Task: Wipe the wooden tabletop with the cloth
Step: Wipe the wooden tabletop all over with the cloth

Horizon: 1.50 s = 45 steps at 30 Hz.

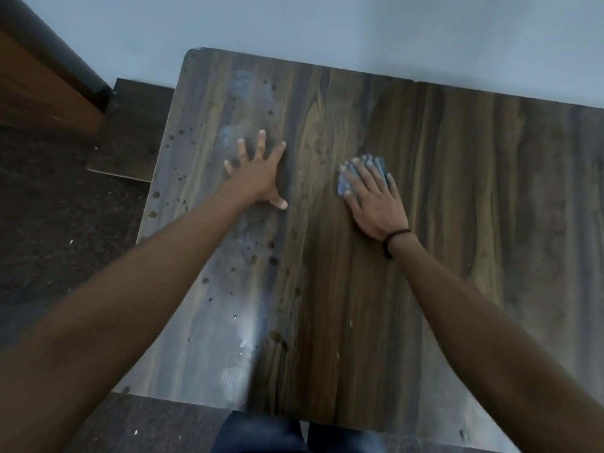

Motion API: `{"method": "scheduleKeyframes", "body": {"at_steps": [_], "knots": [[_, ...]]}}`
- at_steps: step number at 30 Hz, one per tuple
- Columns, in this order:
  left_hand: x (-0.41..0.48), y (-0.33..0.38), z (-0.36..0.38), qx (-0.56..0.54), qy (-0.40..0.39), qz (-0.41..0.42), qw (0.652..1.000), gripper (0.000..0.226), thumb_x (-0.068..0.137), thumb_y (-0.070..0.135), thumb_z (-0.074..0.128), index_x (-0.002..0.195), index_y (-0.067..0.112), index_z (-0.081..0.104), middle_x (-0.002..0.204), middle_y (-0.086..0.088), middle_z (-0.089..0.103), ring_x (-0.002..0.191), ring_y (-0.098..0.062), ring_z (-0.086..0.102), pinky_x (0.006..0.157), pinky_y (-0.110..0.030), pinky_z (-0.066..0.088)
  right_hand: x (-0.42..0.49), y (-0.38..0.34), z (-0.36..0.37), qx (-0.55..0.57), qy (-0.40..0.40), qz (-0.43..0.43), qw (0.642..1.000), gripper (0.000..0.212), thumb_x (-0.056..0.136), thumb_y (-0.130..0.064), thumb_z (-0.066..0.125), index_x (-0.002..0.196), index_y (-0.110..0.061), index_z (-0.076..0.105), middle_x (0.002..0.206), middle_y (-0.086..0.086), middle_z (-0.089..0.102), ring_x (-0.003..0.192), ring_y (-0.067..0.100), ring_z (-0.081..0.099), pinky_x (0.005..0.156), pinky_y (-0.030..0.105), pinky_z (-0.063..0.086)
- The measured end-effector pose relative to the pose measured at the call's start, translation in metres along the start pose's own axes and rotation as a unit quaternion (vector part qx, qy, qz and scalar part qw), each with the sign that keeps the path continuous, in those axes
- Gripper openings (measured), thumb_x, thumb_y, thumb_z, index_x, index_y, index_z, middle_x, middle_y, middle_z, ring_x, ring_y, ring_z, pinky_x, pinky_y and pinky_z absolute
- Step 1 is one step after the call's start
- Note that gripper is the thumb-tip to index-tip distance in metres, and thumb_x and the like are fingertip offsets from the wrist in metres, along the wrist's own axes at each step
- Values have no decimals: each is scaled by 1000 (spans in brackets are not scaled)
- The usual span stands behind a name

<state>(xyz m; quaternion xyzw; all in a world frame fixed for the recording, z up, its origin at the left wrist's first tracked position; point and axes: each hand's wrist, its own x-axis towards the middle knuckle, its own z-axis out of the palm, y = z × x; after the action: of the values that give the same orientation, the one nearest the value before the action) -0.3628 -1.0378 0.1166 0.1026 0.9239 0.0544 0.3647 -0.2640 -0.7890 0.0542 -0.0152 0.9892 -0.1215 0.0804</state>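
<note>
Pressing the blue cloth (362, 173) flat mid-tabletop (457, 197) under spread fingers, the right hand (376, 201) is wiping while the left hand (258, 171), splayed and empty, is bracing

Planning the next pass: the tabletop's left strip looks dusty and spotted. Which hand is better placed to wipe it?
Right. The right hand presses the blue cloth on the wooden tabletop beside that strip; the left hand lies bare on it.

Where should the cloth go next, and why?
Probably slide the right hand and its cloth leftward: the tabletop looks clean around it, while the strip under the flat left hand shows grey dust and dark spots.
</note>
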Motion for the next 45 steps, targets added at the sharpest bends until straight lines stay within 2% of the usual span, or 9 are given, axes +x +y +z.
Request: {"method": "scheduleKeyframes", "body": {"at_steps": [2, 8, 13, 18, 23, 29, 33, 39, 45], "knots": [[22, 9, -16, 8, 17, 14, 1000, 133, 70, 42, 88, 157, 38, -12, 159, -1, -38, 147, -44, -25, 114, -73, 5, 21, -14, -5, 41, 4, 57, 998, 53, 107, -46, 30, 159, -40, 22, 169, -12, 15, 156, 14, 8, 125, 50, 8], [58, 24, -34, -13, -24, 9, 1000, 137, 66, 43, 90, 155, 45, -14, 159, 3, -38, 146, -47, -25, 112, -76, 9, -11, 4, 3, -21, -22, -91, 995, 54, 107, -45, 25, 160, -38, 20, 168, -12, 17, 156, 13, 9, 126, 51, 13], [66, 22, -30, -21, -19, 1, 1000, 140, 63, 39, 93, 154, 48, -13, 159, 4, -37, 145, -48, -26, 110, -78, 8, 68, 19, -19, 58, -6, 63, 996, 54, 108, -44, 25, 161, -38, 16, 170, -9, 7, 157, 16, 2, 126, 53, 4], [73, 31, -31, -3, -34, -31, 999, 147, 62, 37, 93, 151, 47, -23, 154, 6, -44, 144, -47, -27, 109, -78, 12, 27, 10, -2, 0, -20, -78, 997, 53, 108, -44, 24, 161, -39, 16, 169, -12, 14, 156, 13, 6, 126, 50, 9], [74, 34, -34, -5, -37, -27, 999, 144, 65, 34, 92, 151, 46, -22, 154, 7, -44, 144, -48, -28, 109, -78, 11, 101, 28, -22, 57, 2, 54, 997, 53, 109, -42, 24, 161, -36, 16, 170, -9, 8, 157, 16, 1, 126, 53, 4], [79, 33, -38, 17, -36, -16, 999, 142, 65, 39, 91, 154, 42, -20, 157, 2, -41, 144, -50, -25, 109, -78, 12, 85, 32, -16, 21, -15, -48, 999, 53, 109, -45, 21, 161, -40, 15, 169, -12, 10, 156, 13, 2, 126, 51, 6], [95, 44, -64, -5, 23, 9, 1000, 140, 63, 44, 91, 155, 44, -15, 159, 1, -38, 144, -47, -27, 110, -77, 7, 139, 40, -33, 68, -2, 77, 995, 54, 109, -42, 24, 162, -36, 14, 170, -8, 5, 157, 16, -1, 126, 54, 2], [125, 59, -83, -17, -3, 13, 1000, 137, 63, 44, 91, 155, 45, -11, 161, 2, -33, 145, -47, -26, 111, -77, 10, 90, 37, -18, 20, -19, -46, 999, 53, 108, -44, 23, 160, -40, 14, 169, -11, 11, 157, 14, 3, 126, 50, 5], [125, 56, -77, -19, 19, 15, 1000, 135, 62, 43, 92, 156, 46, -5, 163, 4, -28, 147, -46, -22, 109, -77, 11, 153, 44, -30, 77, 21, 110, 991, 55, 108, -41, 26, 162, -36, 15, 171, -7, 5, 157, 17, -1, 126, 53, 0]]}}
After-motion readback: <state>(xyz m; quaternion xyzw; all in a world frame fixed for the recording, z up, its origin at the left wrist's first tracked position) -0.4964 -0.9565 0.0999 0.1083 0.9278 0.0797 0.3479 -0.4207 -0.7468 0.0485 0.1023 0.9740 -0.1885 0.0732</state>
